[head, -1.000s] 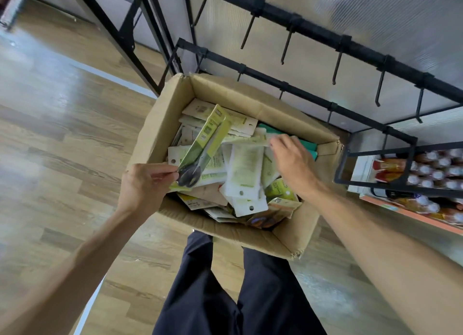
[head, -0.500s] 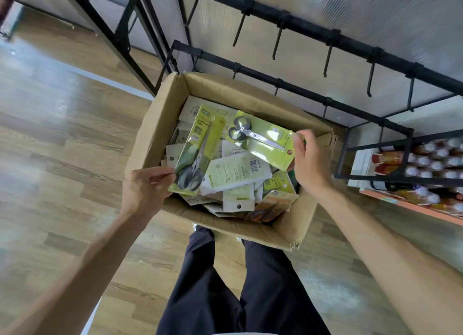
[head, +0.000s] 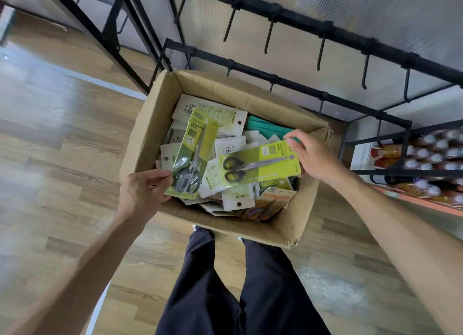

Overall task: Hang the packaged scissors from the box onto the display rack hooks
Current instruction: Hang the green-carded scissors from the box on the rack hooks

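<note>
Left hand [head: 142, 194]: a green scissors pack [head: 194, 156] is pinched at its lower end, frame centre.
Right hand [head: 314, 156]: a second pack [head: 260, 164] is gripped by curled fingers over the box [head: 160, 114].

Bottles [head: 426, 156] on the shelf at the right edge are blurred and cut off; the box's [head: 150, 124] lower packages lie buried.

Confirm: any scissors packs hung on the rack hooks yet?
No. The hooks are bare; the left hand and right hand each hold a pack.
</note>
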